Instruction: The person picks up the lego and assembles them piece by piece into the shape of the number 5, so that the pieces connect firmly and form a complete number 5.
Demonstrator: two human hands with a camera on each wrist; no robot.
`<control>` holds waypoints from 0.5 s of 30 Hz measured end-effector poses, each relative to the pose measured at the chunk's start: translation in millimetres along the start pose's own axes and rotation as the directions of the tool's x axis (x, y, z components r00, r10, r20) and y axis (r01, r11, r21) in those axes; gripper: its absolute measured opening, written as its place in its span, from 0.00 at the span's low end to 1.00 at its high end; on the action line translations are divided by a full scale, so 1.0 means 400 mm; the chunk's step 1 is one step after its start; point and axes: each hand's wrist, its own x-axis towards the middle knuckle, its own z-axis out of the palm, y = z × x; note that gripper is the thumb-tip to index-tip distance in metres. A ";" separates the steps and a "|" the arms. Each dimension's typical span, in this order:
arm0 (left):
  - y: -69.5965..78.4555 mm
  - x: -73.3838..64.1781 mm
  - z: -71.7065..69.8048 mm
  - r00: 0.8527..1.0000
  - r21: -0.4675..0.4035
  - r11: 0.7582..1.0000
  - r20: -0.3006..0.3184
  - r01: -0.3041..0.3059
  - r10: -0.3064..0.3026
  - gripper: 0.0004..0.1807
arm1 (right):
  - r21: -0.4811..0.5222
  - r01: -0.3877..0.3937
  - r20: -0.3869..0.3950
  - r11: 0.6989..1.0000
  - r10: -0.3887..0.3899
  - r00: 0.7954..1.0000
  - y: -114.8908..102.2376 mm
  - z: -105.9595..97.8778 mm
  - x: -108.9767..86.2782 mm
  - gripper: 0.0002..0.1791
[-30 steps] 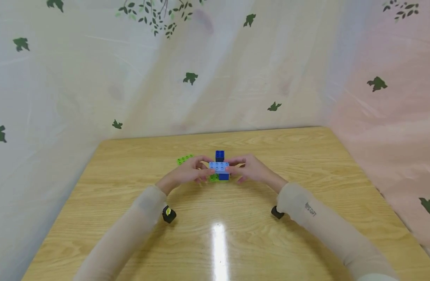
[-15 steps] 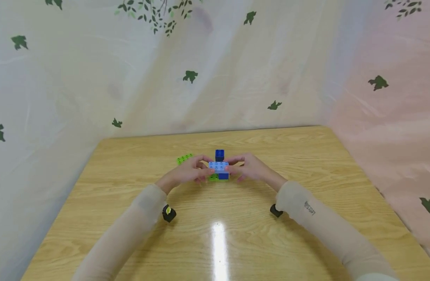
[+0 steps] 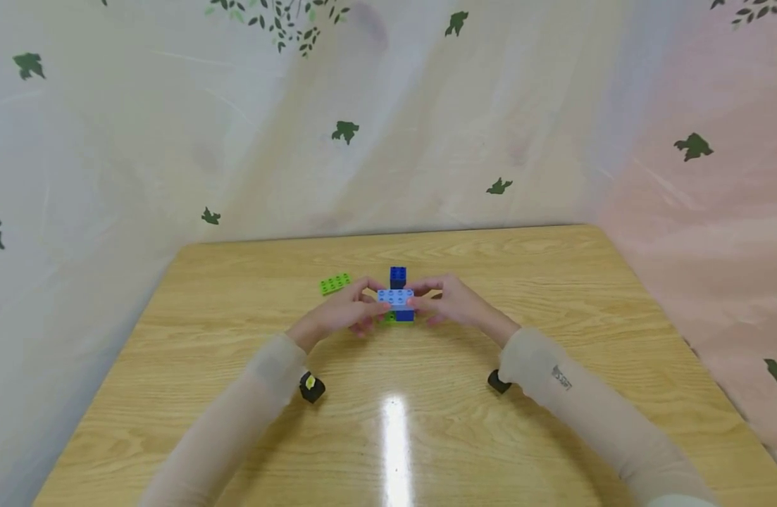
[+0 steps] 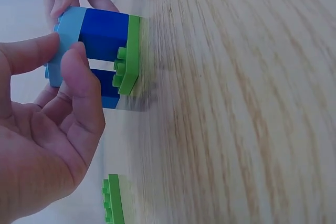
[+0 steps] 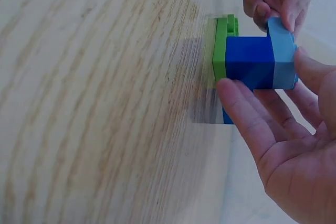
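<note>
A light blue brick (image 3: 395, 299) with studs on top lies across a dark blue brick (image 4: 105, 31), which stands on a thin green brick (image 4: 132, 53) on the table. My left hand (image 3: 346, 310) pinches the light blue brick's left end, thumb in front. At its right end my right hand (image 3: 451, 304) grips it with the thumb, and its fingers reach along the dark blue brick in the right wrist view. Just behind the stack, a second dark blue brick (image 3: 398, 276) shows its studs. The fingers partly cover the stack in every view.
A loose thin green brick (image 3: 335, 284) lies on the wooden table (image 3: 236, 303) behind my left hand. Black wrist cameras hang under both sleeves, the left camera (image 3: 311, 387) and the right camera (image 3: 499, 381). A leaf-printed cloth (image 3: 413, 183) rises behind the table.
Both hands keep their hold on the light blue brick, almost still. My left wrist has shifted slightly right, so more of the loose green brick shows. The head view has tilted slightly.
</note>
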 end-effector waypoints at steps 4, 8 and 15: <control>0.005 -0.004 0.004 1.000 -0.008 1.000 -0.026 0.000 0.000 0.24 | -0.096 0.068 0.012 0.993 -0.067 0.998 -0.002 0.006 -0.006 0.25; 0.007 -0.006 0.005 0.999 -0.013 1.000 -0.039 -0.009 0.008 0.23 | -0.118 0.088 0.011 0.989 -0.088 0.996 -0.001 0.008 -0.009 0.25; -0.003 -0.008 0.009 0.999 -0.041 0.999 -0.045 -0.018 0.016 0.25 | -0.086 0.092 0.005 0.992 -0.092 0.996 -0.005 0.002 -0.009 0.21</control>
